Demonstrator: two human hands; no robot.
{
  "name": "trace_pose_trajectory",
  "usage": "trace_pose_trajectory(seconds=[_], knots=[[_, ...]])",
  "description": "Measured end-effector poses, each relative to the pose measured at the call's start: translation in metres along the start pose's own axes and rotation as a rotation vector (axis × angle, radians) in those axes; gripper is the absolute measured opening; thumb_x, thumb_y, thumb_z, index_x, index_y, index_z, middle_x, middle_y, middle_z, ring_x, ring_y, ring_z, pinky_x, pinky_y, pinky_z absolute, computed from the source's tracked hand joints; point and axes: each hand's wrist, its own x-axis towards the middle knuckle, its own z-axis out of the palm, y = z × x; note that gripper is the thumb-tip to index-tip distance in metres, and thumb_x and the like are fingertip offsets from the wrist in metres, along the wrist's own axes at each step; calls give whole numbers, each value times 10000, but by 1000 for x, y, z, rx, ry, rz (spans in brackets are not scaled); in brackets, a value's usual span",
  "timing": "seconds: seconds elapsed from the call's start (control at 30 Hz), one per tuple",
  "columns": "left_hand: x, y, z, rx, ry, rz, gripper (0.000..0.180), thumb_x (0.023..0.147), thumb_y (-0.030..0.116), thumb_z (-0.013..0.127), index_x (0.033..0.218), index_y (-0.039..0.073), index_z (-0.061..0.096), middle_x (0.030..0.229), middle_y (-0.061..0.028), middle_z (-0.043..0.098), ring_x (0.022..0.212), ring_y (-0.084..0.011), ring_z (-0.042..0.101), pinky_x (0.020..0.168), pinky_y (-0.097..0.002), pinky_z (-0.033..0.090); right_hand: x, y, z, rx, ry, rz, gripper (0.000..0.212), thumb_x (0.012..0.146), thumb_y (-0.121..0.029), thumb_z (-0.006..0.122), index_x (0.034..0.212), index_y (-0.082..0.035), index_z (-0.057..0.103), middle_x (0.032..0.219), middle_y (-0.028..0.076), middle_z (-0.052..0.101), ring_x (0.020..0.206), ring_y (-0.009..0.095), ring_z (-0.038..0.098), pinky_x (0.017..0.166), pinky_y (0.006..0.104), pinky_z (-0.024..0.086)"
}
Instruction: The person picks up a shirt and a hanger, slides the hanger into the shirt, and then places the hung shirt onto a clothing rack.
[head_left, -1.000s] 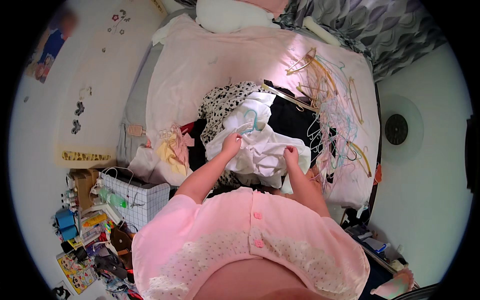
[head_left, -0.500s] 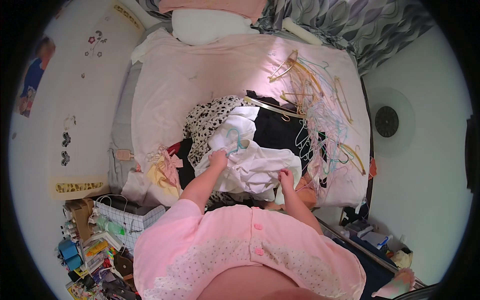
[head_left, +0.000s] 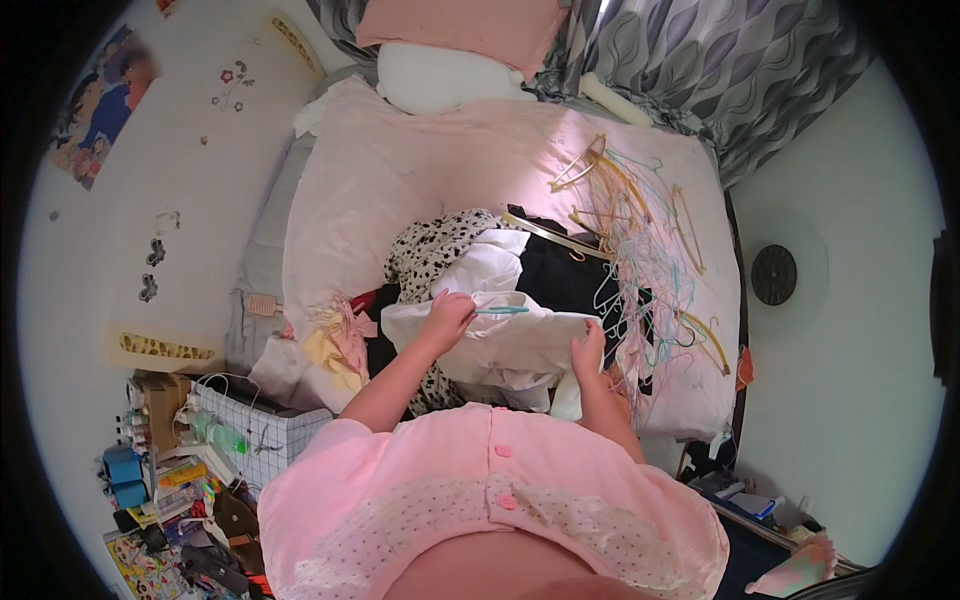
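Note:
A white garment (head_left: 500, 345), perhaps a shirt, is spread between my two hands above the clothes pile. My left hand (head_left: 450, 320) is closed on its upper edge, beside the teal hanger (head_left: 502, 310). Only a short bar of that hanger shows, at the garment's neck opening; cloth hides the rest. At the right end of the upper edge, my right hand (head_left: 588, 348) pinches the fabric. Beyond the garment lie a black-and-white spotted cloth (head_left: 435, 245), another white cloth (head_left: 485, 265) and a black garment (head_left: 565, 280).
Tangled hangers (head_left: 650, 250) cover the bed's right side, and a gold one (head_left: 555, 238) lies across the black garment. Pink and yellow clothes (head_left: 340, 340) are at the left. Pillows (head_left: 450, 78) stand at the bed's head. A checked basket (head_left: 265, 435) sits beside the bed, lower left.
The white garment's upper edge is now stretched straighter between my hands. The hanger's hook, upright before, no longer shows as a hook. My right hand has moved to the garment's right corner. The view has shifted.

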Motion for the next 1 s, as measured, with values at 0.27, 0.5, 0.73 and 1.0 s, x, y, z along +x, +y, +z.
trace_pose_trajectory(seconds=[0.27,0.5,0.73,1.0], knots=[[7,26,-103,-9,250,-25,189,712,200,608,651,40,528,586,-97,461,626,-285,463,589,-382,352,28,-27,-44,-27,209,-98,620,574,1,612,1146,4,374,1130,195,405,1057,346,386,924,386,299],[9,45,-126,-120,373,-10,210,694,213,634,655,38,527,578,-85,459,587,-264,457,563,-357,353,44,-8,-60,428,-26,63,242,744,-109,572,956,5,547,780,116,582,720,246,557,692,330,431],[0,33,-133,-80,472,0,232,688,229,643,634,38,523,587,-76,474,607,-259,462,593,-354,364,53,14,-124,520,81,128,93,782,-86,548,851,-33,580,789,41,597,717,118,535,646,240,424],[-6,24,-130,48,343,121,295,684,257,636,555,52,469,534,-65,442,583,-252,452,618,-336,338,62,11,-188,958,-204,264,124,745,-102,545,836,-25,575,826,57,596,715,137,556,633,230,448]])
